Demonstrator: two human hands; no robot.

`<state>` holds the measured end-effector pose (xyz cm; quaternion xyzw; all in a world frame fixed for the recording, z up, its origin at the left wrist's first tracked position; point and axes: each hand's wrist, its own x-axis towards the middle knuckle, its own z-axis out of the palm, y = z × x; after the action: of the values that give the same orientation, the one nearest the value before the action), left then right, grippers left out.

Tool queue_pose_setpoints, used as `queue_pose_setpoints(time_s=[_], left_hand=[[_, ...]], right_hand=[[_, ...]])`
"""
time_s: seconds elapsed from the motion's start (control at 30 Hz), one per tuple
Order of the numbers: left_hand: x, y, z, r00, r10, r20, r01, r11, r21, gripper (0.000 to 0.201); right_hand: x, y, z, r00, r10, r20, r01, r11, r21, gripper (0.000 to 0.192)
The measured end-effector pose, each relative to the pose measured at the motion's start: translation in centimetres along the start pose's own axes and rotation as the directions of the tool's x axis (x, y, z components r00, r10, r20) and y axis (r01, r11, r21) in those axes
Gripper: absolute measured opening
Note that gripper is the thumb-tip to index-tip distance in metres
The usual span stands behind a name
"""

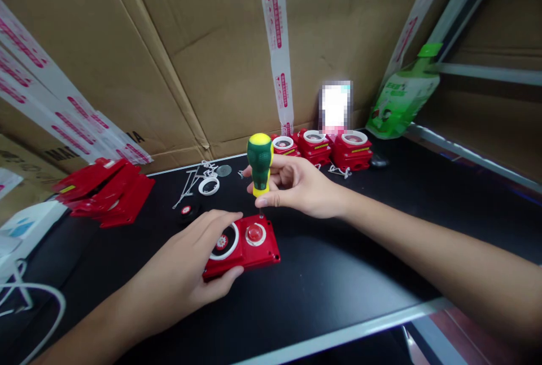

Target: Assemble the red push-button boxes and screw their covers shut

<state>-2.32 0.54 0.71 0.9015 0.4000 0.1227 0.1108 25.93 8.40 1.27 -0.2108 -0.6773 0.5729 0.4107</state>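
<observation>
My right hand grips a screwdriver with a green and yellow handle, held upright. Its tip meets a screw near the far edge of a red plastic housing, which lies on the black table. On the housing are a clear red dome in a white ring and, to its left, a round black part inside a larger white ring. Wrapped over the left end of the housing, my left hand holds it between thumb and fingers, covering that end.
Stacked red covers lie at the left. A loose white ring, a black disc and thin metal strips lie behind my left hand. Several red units line the cardboard wall, near a lit phone and a green pouch.
</observation>
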Motion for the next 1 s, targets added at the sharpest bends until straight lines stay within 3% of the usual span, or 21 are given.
queue_pose_setpoints(time_s=[0.27, 0.4, 0.53, 0.67, 0.77, 0.87, 1.0], left_hand=[[0.1, 0.1, 0.0, 1.000, -0.009, 0.003, 0.009, 1.000, -0.022, 0.061], [0.1, 0.1, 0.0, 1.000, -0.001, -0.008, 0.000, 1.000, -0.024, 0.061], [0.0, 0.0, 0.0, 1.000, -0.008, -0.001, 0.008, 1.000, -0.022, 0.061], [0.0, -0.1, 0.1, 1.000, -0.007, -0.010, 0.006, 1.000, -0.012, 0.063], [0.0, 0.0, 0.1, 1.000, -0.010, -0.023, 0.009, 1.000, -0.027, 0.063], [0.0, 0.1, 0.1, 1.000, -0.010, -0.028, 0.009, 1.000, -0.030, 0.062], [-0.1, 0.1, 0.1, 0.999, -0.008, -0.035, 0.007, 1.000, -0.028, 0.063]], right_hand=[[0.1, 0.4, 1.7, 0.981, 0.045, -0.189, -0.021, 0.992, 0.126, 0.072], [0.0, 0.7, 2.3, 0.960, 0.082, -0.269, -0.049, 0.991, 0.128, 0.072], [-0.1, 0.7, 1.1, 0.987, 0.109, -0.119, -0.103, 0.993, 0.055, 0.060], [0.0, 0.5, -1.1, 0.992, 0.042, 0.120, -0.038, 0.999, -0.036, 0.043], [0.0, 0.2, -1.9, 0.977, 0.000, 0.213, 0.003, 1.000, -0.016, 0.037], [0.0, 0.0, -1.6, 0.975, 0.005, 0.223, -0.001, 1.000, -0.017, 0.035], [-0.1, -0.4, -0.6, 0.988, 0.018, 0.153, -0.007, 0.998, -0.068, 0.040]])
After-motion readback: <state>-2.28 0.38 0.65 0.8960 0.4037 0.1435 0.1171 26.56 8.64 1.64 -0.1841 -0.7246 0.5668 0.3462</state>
